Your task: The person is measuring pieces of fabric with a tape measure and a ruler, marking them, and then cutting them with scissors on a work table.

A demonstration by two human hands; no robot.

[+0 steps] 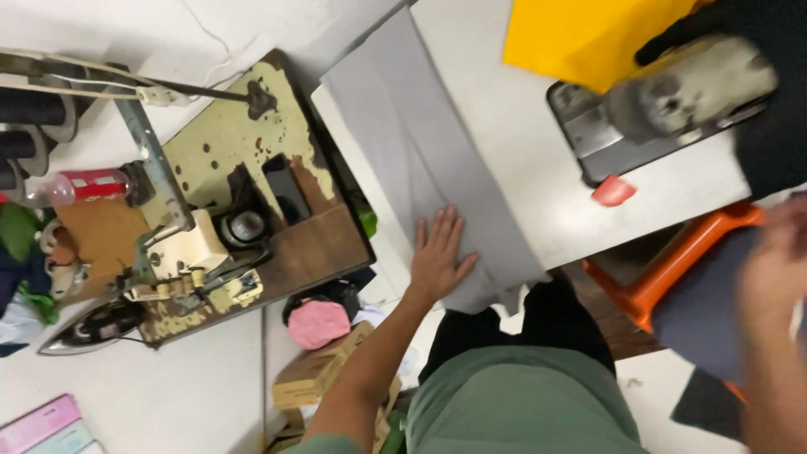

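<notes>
— So, from the head camera, where is the person's left hand [440,252]?

— It lies flat on the grey cloth [437,160], near the end of the cloth closest to the person. The fingers are spread open and straight; they press on the cloth and grip nothing.

— And the cloth itself?

— It is a long grey strip. It runs across the white table [513,126] from the far edge down to the near edge, where the lower end hangs a little over the side.

— What about the right hand [777,269]?

— It is at the right border of the picture and very blurred. One cannot tell if its fingers are open or closed. It is near a dark blue-grey fabric [702,311] that lies over an orange stool [672,261].

— What more is around?

— A yellow sheet [580,34] lies at the far part of the table, beside a sewing machine [672,92]. A small red piece [613,191] lies near that machine. To the left stands an old worn machine [214,244] on a wooden board, with an iron [88,326] just beside it.
</notes>
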